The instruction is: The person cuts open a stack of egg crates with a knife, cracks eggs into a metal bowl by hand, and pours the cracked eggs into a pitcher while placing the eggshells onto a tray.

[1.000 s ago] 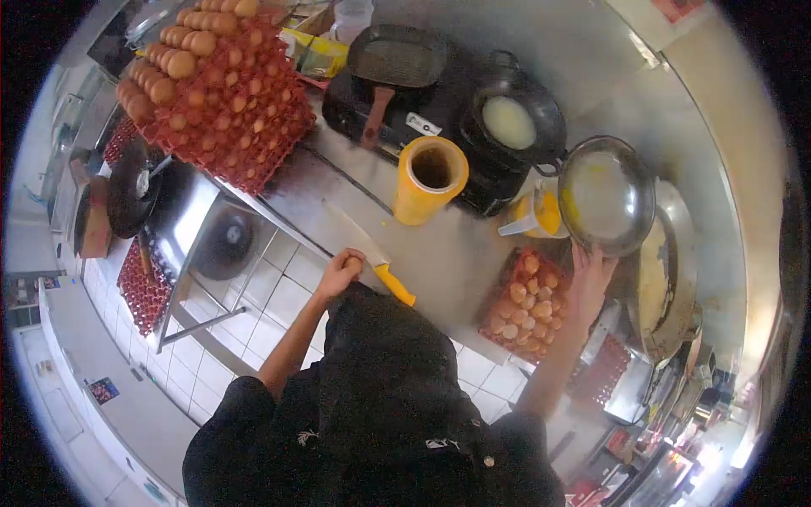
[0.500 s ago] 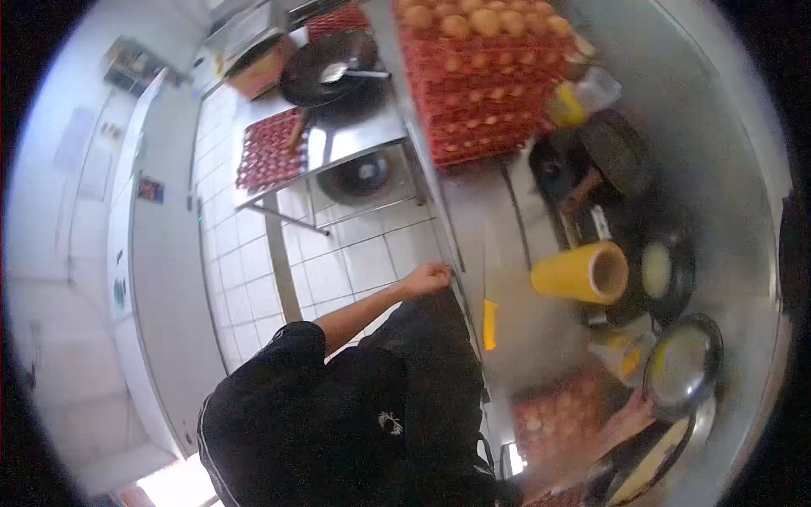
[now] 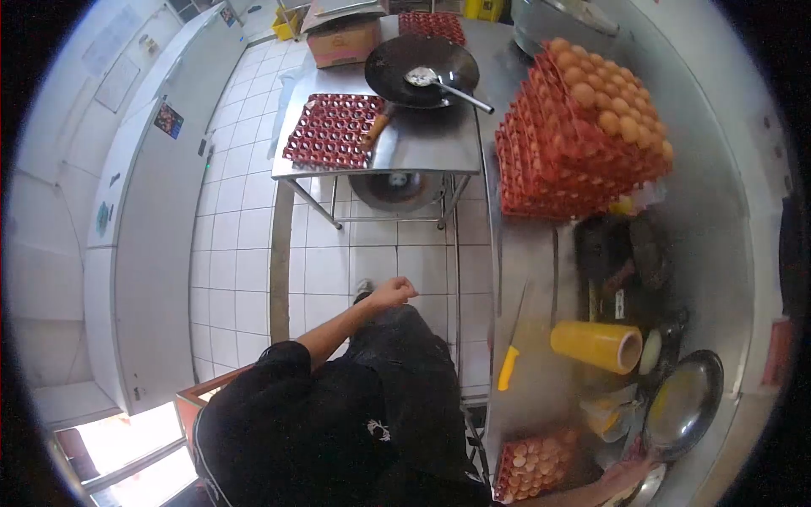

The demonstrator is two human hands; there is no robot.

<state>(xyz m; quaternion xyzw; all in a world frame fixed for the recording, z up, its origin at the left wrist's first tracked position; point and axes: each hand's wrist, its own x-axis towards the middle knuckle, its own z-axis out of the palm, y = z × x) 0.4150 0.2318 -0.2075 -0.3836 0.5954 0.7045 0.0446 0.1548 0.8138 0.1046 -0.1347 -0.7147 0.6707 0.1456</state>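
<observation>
My left hand (image 3: 394,292) is held over my dark trousers, left of the counter, its fingers curled with nothing visible in them. At the lower right, my blurred right hand (image 3: 629,470) grips the near edge or handle of a round pan (image 3: 683,406) holding a thin, clear, yellowish layer. Left of this pan are a clear jug (image 3: 606,417) with yellow contents and a red tray of eggs and shells (image 3: 534,465). A yellow-handled knife (image 3: 508,367) lies on the steel counter (image 3: 528,414), beside a yellow roll (image 3: 596,345).
Stacked egg trays (image 3: 574,135) stand on the counter, with a dark stove (image 3: 601,253) nearer me. Ahead, a steel side table (image 3: 414,152) carries an empty red tray (image 3: 334,129), a wok (image 3: 422,69) with a ladle, and a cardboard box (image 3: 342,40). White cabinets (image 3: 156,253) line the left.
The view has turned left, so the counter items now show farther right and the side table stands ahead. My left hand has moved away from the counter edge; my right hand stays at the pan.
</observation>
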